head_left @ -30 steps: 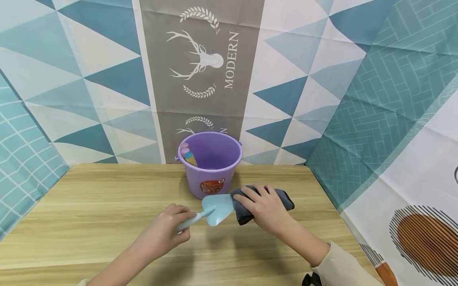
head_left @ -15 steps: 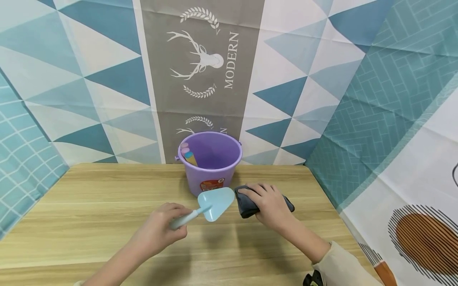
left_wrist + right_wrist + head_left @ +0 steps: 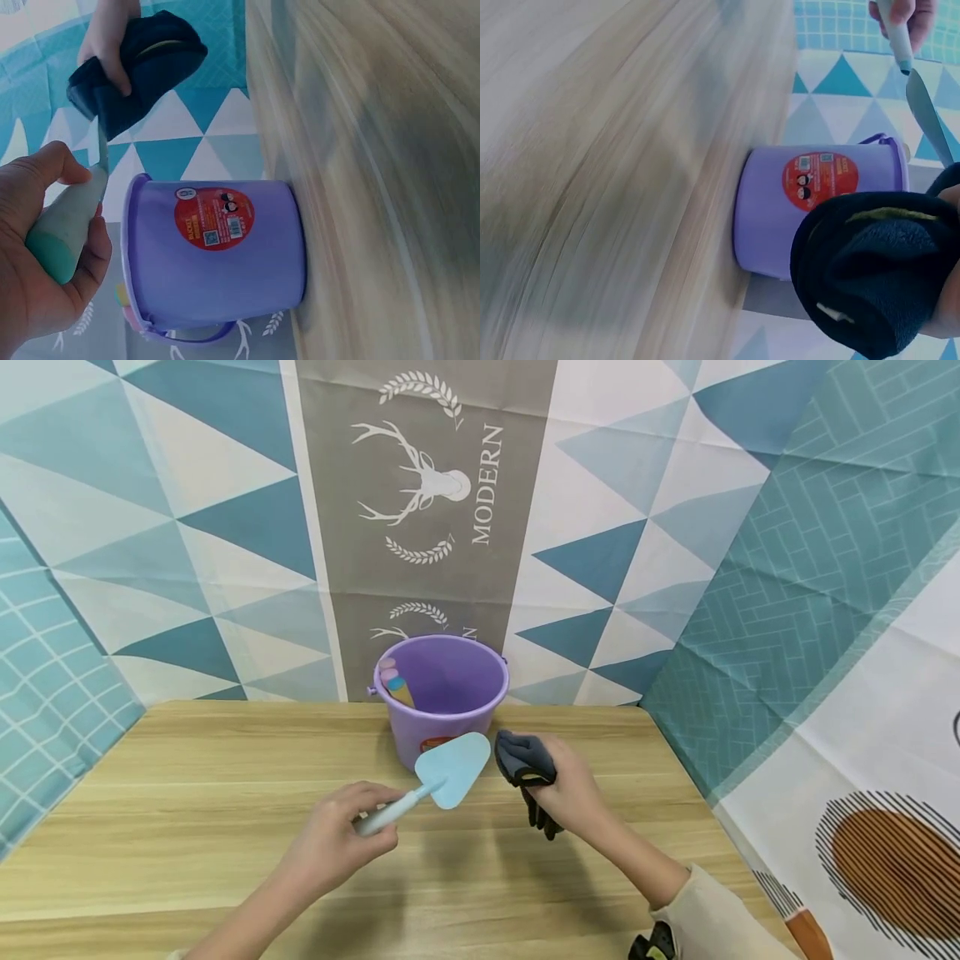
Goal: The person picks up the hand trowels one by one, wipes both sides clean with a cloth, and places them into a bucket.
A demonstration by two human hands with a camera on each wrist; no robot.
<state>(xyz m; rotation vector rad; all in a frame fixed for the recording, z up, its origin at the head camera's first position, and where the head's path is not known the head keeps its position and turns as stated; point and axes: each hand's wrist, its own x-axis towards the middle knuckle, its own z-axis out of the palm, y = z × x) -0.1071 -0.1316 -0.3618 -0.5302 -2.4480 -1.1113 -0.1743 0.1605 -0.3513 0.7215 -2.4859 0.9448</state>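
My left hand (image 3: 333,835) grips the pale handle of a light blue toy shovel (image 3: 453,768), its blade pointing right and up in the head view. The handle's green-tinted end (image 3: 54,256) shows in the left wrist view. My right hand (image 3: 570,781) holds a folded dark grey-blue cloth (image 3: 525,756) with black edging, bunched in the fingers; a darker end hangs below the hand. In the right wrist view the cloth (image 3: 877,262) looks soft and thick. The shovel blade's tip is right at the cloth. Both are held above the table, in front of a purple bucket (image 3: 408,727).
The bucket stands upright at the back of the wooden table (image 3: 187,793), with pink and blue-and-yellow items (image 3: 399,689) inside its left wall. Patterned sheets (image 3: 600,485) rise behind and beside the table. The bucket's red round label (image 3: 215,217) faces me.
The right hand has turned the cloth, which now bunches upward with an end hanging down. The left hand has tilted the shovel so its blade sits higher. The bucket has stayed put.
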